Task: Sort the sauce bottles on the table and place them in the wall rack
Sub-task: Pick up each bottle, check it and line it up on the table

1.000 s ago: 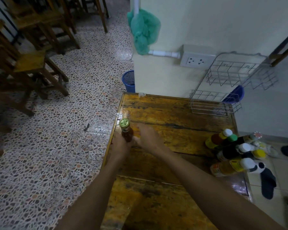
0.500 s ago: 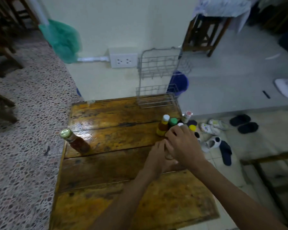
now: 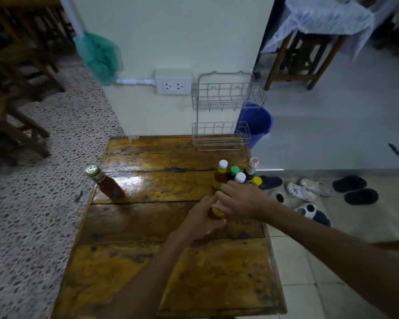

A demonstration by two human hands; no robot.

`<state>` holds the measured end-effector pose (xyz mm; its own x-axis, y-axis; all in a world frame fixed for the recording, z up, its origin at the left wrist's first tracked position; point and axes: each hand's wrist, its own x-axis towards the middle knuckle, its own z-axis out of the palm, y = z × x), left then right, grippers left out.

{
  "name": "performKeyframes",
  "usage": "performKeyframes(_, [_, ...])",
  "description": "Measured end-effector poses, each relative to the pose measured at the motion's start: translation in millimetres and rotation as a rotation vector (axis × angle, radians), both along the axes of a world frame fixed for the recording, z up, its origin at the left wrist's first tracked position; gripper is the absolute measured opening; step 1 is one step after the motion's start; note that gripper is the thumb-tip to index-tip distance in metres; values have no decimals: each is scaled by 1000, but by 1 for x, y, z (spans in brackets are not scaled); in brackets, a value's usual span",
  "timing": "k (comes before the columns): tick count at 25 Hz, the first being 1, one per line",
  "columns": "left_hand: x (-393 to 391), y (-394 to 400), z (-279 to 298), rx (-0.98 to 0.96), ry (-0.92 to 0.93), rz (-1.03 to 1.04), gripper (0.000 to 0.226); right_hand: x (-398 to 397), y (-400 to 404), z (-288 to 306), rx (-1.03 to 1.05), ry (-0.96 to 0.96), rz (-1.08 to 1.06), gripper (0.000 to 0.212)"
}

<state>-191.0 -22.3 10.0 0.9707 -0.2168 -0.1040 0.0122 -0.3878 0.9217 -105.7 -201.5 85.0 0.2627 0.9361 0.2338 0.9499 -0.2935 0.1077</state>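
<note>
Table (image 3: 148, 261): both hands still clasp bottle (image 3: 217, 211).

I see both hands, left hand (image 3: 199, 218) and right hand (image 3: 242, 200), gripping a yellow-labelled amber sauce bottle (image 3: 215, 212) on the worn wooden table (image 3: 148, 261).

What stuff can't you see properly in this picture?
- Bottle with the yellow label, head view: the left hand and right hand cover most of it.
- Labels on the cluster of bottles, head view: too small and blurred to read.
- Bottle with the yellow cap, head view: its body is hidden behind the right hand.
- Wooden table, head view: the near edge is cut off by the frame.
</note>
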Motion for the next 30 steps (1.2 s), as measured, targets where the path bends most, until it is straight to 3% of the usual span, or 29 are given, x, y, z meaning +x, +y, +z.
performKeyframes(7, [-30,71,17,-22,50,156,55,4,88,14,24,2,-3,42])
performKeyframes(11, [-41,105,14,161,76,189,59,-18,127,10,-47,229,-306,53])
performKeyframes(13, [-48,111,10,318,74,180,55,-24,139,-2,-225,318,-481,49])
performKeyframes(15, [-57,109,6,515,57,204,53,-25,148,-8,-401,553,-639,43])
performKeyframes(17, [-61,106,3,601,23,237,54,-30,150,-13,-354,674,-748,47])
performKeyframes(19, [-59,114,5,564,16,238,59,-40,149,-21,-136,584,-731,58])
performKeyframes(21, [-53,126,10,433,40,189,64,-49,151,-19,68,583,-603,53])
performKeyframes(23, [-51,133,19,266,0,165,61,-50,157,-8,166,521,-483,44])
performKeyframes(26, [-55,136,27,0,-54,260,55,-40,171,19,214,333,-480,38])
performKeyframes(30, [-63,151,27,21,-58,266,53,-34,163,39,419,409,-454,38])
